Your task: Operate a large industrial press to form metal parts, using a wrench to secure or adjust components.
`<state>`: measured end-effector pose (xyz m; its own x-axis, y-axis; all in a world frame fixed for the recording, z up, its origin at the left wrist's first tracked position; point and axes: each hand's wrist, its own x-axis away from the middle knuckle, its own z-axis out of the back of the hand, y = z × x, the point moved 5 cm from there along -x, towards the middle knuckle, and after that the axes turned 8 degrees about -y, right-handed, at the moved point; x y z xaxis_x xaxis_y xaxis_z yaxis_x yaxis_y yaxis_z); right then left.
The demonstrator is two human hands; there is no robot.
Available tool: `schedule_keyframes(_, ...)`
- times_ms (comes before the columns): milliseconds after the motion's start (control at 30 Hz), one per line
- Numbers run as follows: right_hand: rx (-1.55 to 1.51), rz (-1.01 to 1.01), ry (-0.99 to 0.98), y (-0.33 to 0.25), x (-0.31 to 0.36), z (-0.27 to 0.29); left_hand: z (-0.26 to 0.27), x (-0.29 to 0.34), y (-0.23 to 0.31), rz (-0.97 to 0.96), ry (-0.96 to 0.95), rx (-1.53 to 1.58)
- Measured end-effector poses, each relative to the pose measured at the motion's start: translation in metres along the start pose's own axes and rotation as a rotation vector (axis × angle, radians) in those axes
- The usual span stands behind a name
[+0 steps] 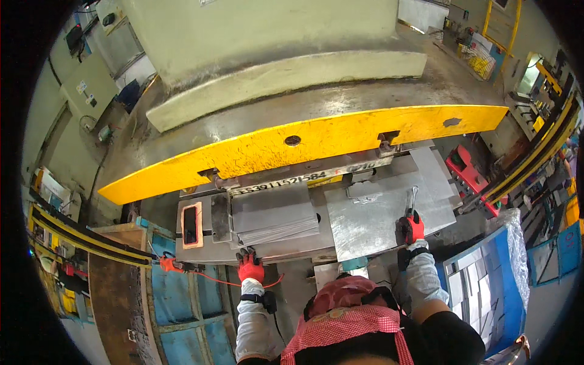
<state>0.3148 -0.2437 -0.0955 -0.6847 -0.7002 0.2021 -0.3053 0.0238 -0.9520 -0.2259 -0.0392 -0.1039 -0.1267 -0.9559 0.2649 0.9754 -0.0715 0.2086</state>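
Observation:
My left hand [250, 267], in a red glove with dark fingertips, rests at the front edge of the press table. Its fingers are apart, just below a stack of grey metal sheets [274, 213], and nothing shows in them. Farther right, my right hand [413, 227], gloved the same way, is closed round the lower end of a slim metal wrench-like tool [415, 196]. That tool points away from me over a large shiny metal sheet [356, 228]. Small flat metal pieces [364, 191] lie near the sheet's far edge. The fingers' undersides are hidden.
A yellow press beam [255, 155] spans the space beyond the table. A phone [191, 225] lies at the table's left. An air gun [170, 263] with a red hose hangs at the front left. At the lower right, a blue bin [508, 267] holds metal pieces.

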Motion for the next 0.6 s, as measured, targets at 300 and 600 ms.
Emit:
schedule_keyframes(300, -0.201, -0.006, 0.032, -0.011, 0.006, -0.015, 0.001, -0.002, 0.000, -0.012, 0.002, 0.012)
schedule_keyframes(600, -0.012, 0.080, -0.166, 0.015, -0.016, 0.013, -0.011, -0.012, -0.007, -0.072, 0.050, -0.003)
